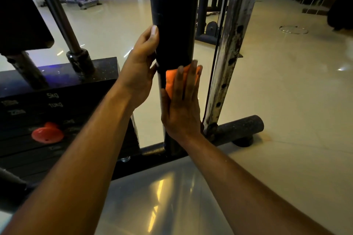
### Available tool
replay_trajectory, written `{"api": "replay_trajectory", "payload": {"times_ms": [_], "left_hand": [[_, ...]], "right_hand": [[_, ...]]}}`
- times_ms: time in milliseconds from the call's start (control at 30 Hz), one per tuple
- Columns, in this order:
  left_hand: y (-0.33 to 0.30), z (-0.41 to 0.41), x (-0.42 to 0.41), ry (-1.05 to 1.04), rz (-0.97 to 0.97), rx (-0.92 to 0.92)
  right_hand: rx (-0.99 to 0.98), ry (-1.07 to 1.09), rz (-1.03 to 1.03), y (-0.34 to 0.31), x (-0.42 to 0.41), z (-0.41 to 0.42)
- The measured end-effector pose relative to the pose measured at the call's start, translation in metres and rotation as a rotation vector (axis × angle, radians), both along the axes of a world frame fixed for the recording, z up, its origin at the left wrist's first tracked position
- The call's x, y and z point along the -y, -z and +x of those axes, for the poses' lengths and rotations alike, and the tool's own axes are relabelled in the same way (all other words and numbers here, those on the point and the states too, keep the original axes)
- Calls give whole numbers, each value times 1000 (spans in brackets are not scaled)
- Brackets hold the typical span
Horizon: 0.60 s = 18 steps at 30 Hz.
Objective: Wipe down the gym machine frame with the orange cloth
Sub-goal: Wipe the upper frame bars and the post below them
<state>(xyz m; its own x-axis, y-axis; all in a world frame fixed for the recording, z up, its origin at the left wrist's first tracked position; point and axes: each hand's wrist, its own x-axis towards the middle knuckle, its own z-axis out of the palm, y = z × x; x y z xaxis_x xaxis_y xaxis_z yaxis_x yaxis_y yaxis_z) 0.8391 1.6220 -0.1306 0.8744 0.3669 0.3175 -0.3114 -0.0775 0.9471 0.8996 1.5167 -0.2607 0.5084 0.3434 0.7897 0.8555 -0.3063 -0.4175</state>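
One view, the head camera: the right hand point(180, 105) presses the orange cloth point(171, 82) flat-fingered against the black upright post point(172, 25) of the machine frame. The left hand point(142, 66) clasps the post just above. Its long axis runs vertically, so wiping likely travels up or down; uncleaned post lies above the grip.

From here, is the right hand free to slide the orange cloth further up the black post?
Probably yes. The right hand presses the orange cloth flat on the black post; the face above looks bare. The left hand grips only its left side.
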Motion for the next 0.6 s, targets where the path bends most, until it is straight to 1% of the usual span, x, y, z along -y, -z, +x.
{"api": "replay_trajectory", "payload": {"times_ms": [67,133,267,333,400,533,600], "left_hand": [[8,-1,3,-27,0,-17],[17,-3,10,-53,-20,-45],[23,-5,13,-69,-33,-52],[24,-5,10,-60,-25,-58],[29,-6,8,-53,-29,-71],[58,-8,5,-49,-16,-131],[72,-6,3,-61,-11,-132]], "right_hand": [[31,-3,-66,19,5,0],[27,27,-76,19,4,1],[34,83,20,-16,-8,4],[42,77,37,-17,-11,5],[68,47,1,0,-8,8],[135,-4,-191,57,18,14],[93,2,-122,61,15,10]]}}
